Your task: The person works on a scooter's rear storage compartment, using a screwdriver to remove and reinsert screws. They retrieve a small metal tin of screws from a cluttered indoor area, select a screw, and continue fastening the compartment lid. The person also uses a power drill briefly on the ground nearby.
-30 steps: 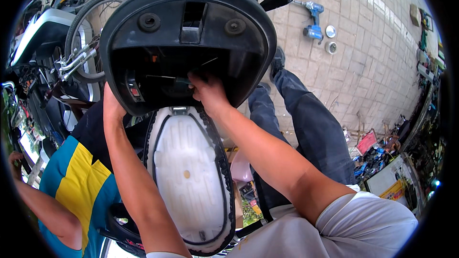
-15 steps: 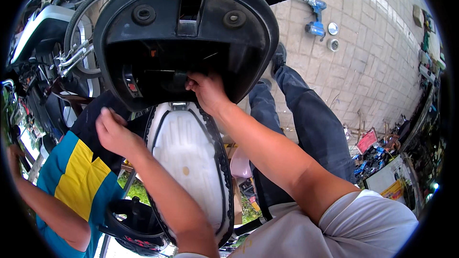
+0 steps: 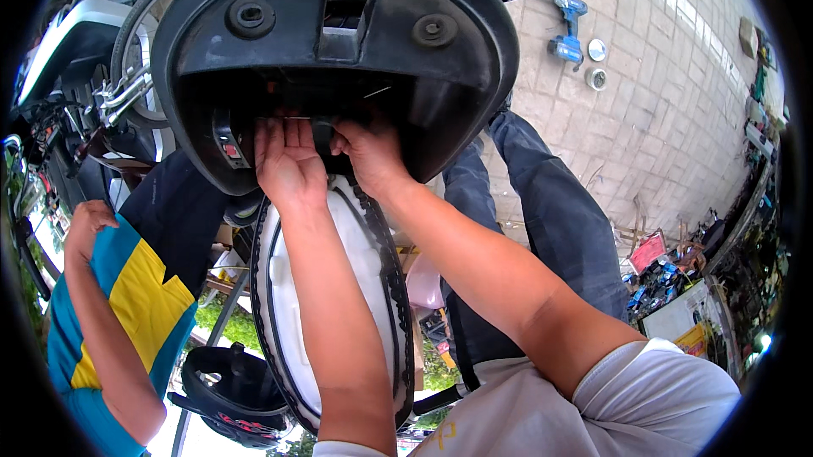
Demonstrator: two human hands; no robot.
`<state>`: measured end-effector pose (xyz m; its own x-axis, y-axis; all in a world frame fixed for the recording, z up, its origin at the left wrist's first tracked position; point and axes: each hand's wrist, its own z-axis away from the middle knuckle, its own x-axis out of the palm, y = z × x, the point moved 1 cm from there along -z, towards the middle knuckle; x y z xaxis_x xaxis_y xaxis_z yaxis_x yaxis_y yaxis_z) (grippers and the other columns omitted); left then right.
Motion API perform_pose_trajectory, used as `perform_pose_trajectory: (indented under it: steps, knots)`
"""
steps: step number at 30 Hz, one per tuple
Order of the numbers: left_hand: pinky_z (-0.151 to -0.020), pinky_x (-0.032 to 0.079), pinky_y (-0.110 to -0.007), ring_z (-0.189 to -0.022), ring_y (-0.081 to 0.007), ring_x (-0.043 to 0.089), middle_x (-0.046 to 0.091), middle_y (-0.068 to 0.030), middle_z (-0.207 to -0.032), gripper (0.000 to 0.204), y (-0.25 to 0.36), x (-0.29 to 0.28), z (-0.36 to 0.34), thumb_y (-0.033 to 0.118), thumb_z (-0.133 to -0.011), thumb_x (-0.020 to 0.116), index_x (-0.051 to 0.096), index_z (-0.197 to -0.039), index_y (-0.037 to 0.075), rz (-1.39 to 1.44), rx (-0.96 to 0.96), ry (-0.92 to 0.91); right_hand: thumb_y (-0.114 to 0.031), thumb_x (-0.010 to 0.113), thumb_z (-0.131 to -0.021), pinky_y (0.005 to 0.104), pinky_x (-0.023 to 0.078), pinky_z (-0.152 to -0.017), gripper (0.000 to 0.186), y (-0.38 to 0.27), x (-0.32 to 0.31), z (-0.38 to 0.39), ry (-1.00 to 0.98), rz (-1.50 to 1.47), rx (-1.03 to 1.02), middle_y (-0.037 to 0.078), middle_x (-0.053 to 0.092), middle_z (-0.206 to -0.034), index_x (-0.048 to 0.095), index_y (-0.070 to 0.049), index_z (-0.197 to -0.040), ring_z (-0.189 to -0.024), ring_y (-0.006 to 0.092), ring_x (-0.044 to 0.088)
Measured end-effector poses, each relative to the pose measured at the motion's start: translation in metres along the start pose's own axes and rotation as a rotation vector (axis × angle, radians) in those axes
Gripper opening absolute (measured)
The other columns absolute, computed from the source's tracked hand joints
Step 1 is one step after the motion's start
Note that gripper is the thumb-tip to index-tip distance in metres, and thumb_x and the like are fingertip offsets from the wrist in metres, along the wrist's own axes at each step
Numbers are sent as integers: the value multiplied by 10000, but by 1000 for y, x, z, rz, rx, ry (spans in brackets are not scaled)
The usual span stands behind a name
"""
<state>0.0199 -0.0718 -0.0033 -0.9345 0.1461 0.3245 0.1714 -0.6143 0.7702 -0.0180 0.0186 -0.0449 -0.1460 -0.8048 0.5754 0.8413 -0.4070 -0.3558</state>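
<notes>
A black scooter under-seat compartment fills the upper middle, its dark opening facing me. My left hand reaches into that opening palm up, fingers stretched out side by side, their tips in shadow. Just right of it, my right hand is closed, thumb and fingers pinched beside a small dark piece. Whether the pinch holds that piece, I cannot make out. A raised seat, its white underside showing, lies below both hands, partly hidden by my left forearm.
At left a person in a teal and yellow shirt stands close, near a black helmet. A blue cordless drill and two small round containers lie on the paving. Parked cycles crowd the upper left.
My left hand has moved up and right, from above the seat into the compartment, and turned palm up. My right hand stays inside. The other person's hand has risen to their shirt.
</notes>
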Motion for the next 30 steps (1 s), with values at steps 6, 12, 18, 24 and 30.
perform_pose_trajectory:
  steps: [6, 12, 18, 24, 30]
  knots:
    - [-1006, 450, -401, -1099, -266, 556, 567, -153, -1178, 287, -3, 1, -4, -1, -952, 485, 499, -1238, 6, -26, 51, 85, -94, 648, -864, 282, 432, -496, 255, -6, 1, 5, 6, 91, 64, 54, 551, -684, 534, 18, -1063, -534, 137, 515]
    - [-971, 469, -388, -1088, -259, 567, 566, -164, -1184, 347, -5, 10, 1, -28, -933, 497, 474, -1278, -12, -25, 95, 139, -95, 650, -871, 274, 415, -489, 290, 0, 1, 5, -23, -79, 8, 52, 551, -692, 534, 11, -1114, -529, 126, 494]
    - [-982, 459, -393, -1084, -266, 568, 568, -178, -1179, 379, -4, 11, -1, -55, -910, 503, 460, -1286, -33, -53, 122, 170, -47, 637, -886, 259, 378, -487, 321, -2, 1, 12, 12, 74, 83, 48, 534, -724, 501, 14, -1170, -527, 117, 450]
    - [-965, 454, -384, -1084, -268, 560, 560, -185, -1196, 363, -3, 15, -1, -47, -910, 510, 464, -1270, -32, -49, 141, 195, -231, 688, -876, 251, 392, -497, 297, -8, 3, 12, 28, 177, 137, 23, 547, -676, 572, -10, -1036, -550, 96, 468]
    - [-947, 449, -372, -1061, -261, 549, 553, -185, -1202, 350, -9, 11, -4, -39, -908, 512, 467, -1256, -37, -32, 146, 217, -245, 666, -894, 253, 400, -507, 268, -4, -2, 9, -12, 66, 148, 15, 542, -664, 570, -20, -1006, -558, 97, 475]
